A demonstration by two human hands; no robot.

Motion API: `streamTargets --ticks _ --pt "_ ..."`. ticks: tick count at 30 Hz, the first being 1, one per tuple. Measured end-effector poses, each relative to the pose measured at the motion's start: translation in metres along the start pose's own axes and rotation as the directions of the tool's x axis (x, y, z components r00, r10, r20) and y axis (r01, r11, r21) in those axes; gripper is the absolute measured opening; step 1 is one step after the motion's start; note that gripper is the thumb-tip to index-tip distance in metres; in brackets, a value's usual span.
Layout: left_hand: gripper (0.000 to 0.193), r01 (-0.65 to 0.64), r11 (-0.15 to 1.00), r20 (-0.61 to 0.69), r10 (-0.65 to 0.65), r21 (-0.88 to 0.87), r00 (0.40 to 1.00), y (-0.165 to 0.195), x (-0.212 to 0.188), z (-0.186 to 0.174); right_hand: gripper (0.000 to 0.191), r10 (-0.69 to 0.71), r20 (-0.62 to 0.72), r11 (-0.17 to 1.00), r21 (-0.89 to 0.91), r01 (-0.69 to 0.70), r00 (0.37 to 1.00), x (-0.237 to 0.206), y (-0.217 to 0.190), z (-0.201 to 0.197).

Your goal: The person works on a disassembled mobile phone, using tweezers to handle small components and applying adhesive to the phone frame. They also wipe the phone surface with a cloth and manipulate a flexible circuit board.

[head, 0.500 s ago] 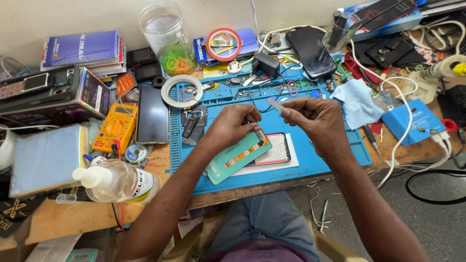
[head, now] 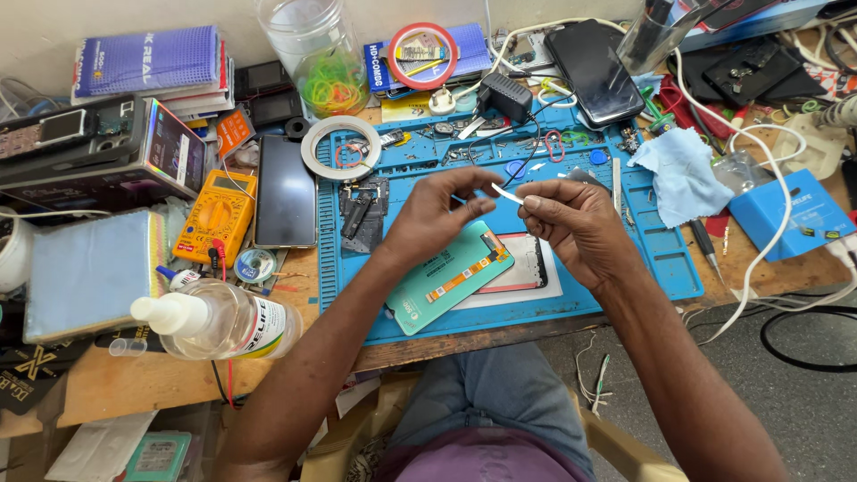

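My left hand and my right hand meet above the blue work mat, both pinching a small white strip between fingertips. Under my hands a teal phone screen panel lies face down with its flex cable showing. It partly overlaps a phone frame with a reddish border resting on a white sheet.
A dark phone and a yellow multimeter lie left of the mat. A clear liquid bottle rests at the front left. A tape ring, a blue cloth, a blue box, another phone and white cables surround the mat.
My hands have stayed at the same spot above the mat. The white strip now shows more clearly between my fingertips.
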State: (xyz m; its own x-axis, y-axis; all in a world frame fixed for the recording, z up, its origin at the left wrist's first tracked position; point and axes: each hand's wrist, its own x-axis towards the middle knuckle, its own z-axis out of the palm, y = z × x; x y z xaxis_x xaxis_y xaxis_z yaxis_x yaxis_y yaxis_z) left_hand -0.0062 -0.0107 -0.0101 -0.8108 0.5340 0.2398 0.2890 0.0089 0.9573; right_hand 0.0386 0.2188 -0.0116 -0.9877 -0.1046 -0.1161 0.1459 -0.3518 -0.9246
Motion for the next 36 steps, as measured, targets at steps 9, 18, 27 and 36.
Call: streamTargets --ticks 9,18,27,36 --pt "0.015 -0.011 0.935 -0.028 0.001 -0.353 1.000 -0.022 0.002 -0.004 0.020 -0.133 0.011 0.979 -0.153 0.133 0.991 0.004 0.016 0.011" --pt "0.024 0.073 0.893 -0.060 -0.111 -0.444 0.992 -0.018 0.003 -0.007 0.018 -0.214 0.089 0.943 -0.240 0.229 0.973 0.005 0.017 0.012" --pt "0.029 0.074 0.873 -0.035 -0.104 -0.482 0.994 -0.012 0.001 -0.008 0.018 -0.205 0.071 0.940 -0.265 0.216 0.976 0.006 0.023 0.013" --pt "0.029 0.083 0.862 -0.020 -0.108 -0.500 0.994 -0.010 0.001 -0.007 0.017 -0.208 0.069 0.932 -0.289 0.219 0.976 0.006 0.027 0.012"
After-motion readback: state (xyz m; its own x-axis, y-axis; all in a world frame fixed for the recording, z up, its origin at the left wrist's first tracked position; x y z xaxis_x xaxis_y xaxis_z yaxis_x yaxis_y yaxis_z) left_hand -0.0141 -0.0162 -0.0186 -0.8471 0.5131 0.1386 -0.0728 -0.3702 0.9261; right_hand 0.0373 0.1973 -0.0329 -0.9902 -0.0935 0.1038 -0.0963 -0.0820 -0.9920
